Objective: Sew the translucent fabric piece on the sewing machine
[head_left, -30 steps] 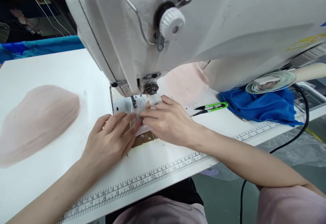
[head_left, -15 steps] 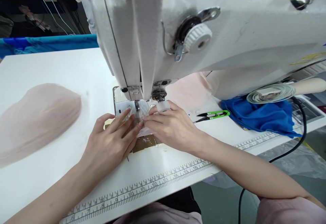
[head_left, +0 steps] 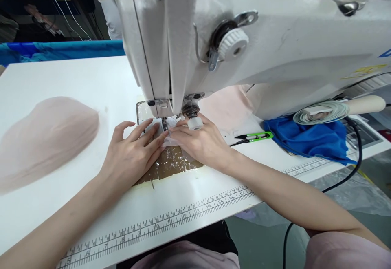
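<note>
A white industrial sewing machine [head_left: 275,45] fills the upper middle of the view. My left hand [head_left: 131,157] lies flat with fingers spread on a small piece of sheer pale fabric [head_left: 169,140] just left of the presser foot [head_left: 164,124]. My right hand [head_left: 201,142] presses the same piece from the right, fingers together on it, a white thimble-like cap [head_left: 195,123] on one finger. Both sets of fingertips meet at the needle plate [head_left: 143,112]. A brown taped patch [head_left: 171,163] shows on the table below the hands.
A heap of sheer pink fabric [head_left: 45,138] lies at the left on the white table [head_left: 61,81]. Green thread snips [head_left: 255,137], blue cloth [head_left: 311,136] and a roll of tape [head_left: 320,112] sit at the right. A printed ruler [head_left: 171,220] runs along the front edge; a black cable [head_left: 351,171] hangs right.
Both hands have slid away from me toward the presser foot with the fabric, uncovering more of the brown taped patch. The view has tilted slightly upward.
</note>
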A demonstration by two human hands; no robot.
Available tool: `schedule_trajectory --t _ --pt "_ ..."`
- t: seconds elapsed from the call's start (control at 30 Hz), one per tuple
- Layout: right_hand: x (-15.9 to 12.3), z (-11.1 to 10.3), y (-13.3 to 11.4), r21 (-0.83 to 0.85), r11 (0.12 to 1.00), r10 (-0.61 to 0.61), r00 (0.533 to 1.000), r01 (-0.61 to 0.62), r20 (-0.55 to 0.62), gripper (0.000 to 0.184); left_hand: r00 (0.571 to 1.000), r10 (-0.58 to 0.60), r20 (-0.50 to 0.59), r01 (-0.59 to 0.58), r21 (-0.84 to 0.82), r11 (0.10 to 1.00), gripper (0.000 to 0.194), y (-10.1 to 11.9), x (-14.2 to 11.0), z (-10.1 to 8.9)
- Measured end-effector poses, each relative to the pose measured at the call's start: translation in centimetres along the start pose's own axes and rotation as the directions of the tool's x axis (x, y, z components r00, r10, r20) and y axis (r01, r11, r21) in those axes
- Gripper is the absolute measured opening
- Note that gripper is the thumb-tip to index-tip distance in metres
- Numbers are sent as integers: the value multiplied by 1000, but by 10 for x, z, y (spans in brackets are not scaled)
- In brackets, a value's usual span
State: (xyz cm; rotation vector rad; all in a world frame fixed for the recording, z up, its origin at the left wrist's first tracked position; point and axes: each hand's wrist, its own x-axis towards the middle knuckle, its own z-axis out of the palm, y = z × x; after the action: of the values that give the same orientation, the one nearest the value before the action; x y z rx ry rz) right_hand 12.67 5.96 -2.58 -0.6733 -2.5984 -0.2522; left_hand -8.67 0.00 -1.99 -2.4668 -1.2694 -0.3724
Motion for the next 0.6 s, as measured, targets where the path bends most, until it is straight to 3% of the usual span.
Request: schedule_trajectory --t 0.2,0.6 --pt "-4 -1 -4 144 987 -64 997 69 -40 23 1000 -22 -2 22 -26 999 28 12 -9 -8" --pt "-6 0 -4 86 992 -88 991 97 -99 25 1000 -15 -28 11 -142 990 31 8 -8 -9"
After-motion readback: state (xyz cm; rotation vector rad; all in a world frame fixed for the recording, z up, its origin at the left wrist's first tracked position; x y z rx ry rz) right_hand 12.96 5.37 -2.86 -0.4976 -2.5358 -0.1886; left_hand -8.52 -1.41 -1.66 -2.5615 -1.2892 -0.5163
